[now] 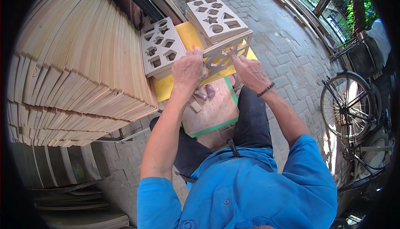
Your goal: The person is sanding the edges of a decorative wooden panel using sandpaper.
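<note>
A wooden board with shaped cut-outs stands on its long edge on a yellow surface. My left hand grips it at its left end. My right hand has its fingertips at one of the cut-outs on the right half; whether they pinch something small is hidden. Beyond the upright board lies a stack of similar boards, with star, circle and polygon holes showing on top. Another stack of cut-out boards sits to the left of my left hand.
Tall piles of planks rise close on the left. Between my knees, a green-edged patterned sheet bears purple wrapped pieces and a small wood block. A bicycle is at the right, on brick paving.
</note>
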Tool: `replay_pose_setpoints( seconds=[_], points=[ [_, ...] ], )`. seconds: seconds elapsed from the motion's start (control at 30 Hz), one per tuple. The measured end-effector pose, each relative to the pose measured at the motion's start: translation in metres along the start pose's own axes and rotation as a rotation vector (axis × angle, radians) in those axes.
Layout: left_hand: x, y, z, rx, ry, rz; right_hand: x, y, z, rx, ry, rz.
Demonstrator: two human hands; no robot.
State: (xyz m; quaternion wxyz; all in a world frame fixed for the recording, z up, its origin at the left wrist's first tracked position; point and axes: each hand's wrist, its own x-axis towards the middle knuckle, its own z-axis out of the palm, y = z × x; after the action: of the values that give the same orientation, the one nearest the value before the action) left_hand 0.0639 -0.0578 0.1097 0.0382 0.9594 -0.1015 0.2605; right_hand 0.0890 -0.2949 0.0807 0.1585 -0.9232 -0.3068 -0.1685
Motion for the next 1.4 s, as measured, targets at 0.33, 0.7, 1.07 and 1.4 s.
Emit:
replay_pose_setpoints(
  seconds=[0.33,0.7,1.07,1.4],
  points=[
    [0.002,-0.005,0.004,-0.091,-0.033,-0.027,0.029,0.024,0.029,-0.223,0.028,-0.077],
    [-0.004,0.001,0.003,-0.081,-0.075,-0.037,0.013,0.005,0.023,-0.146,0.089,0.075],
    [-0.001,0.002,0.002,-0.069,-0.039,-0.044,-0.005,-0.019,0.028,2.041,0.092,0.723],
    [-0.002,0.005,-0.004,-0.041,-0.028,-0.006,0.043,-0.025,0.042,2.996,0.820,0.828]
  ],
)
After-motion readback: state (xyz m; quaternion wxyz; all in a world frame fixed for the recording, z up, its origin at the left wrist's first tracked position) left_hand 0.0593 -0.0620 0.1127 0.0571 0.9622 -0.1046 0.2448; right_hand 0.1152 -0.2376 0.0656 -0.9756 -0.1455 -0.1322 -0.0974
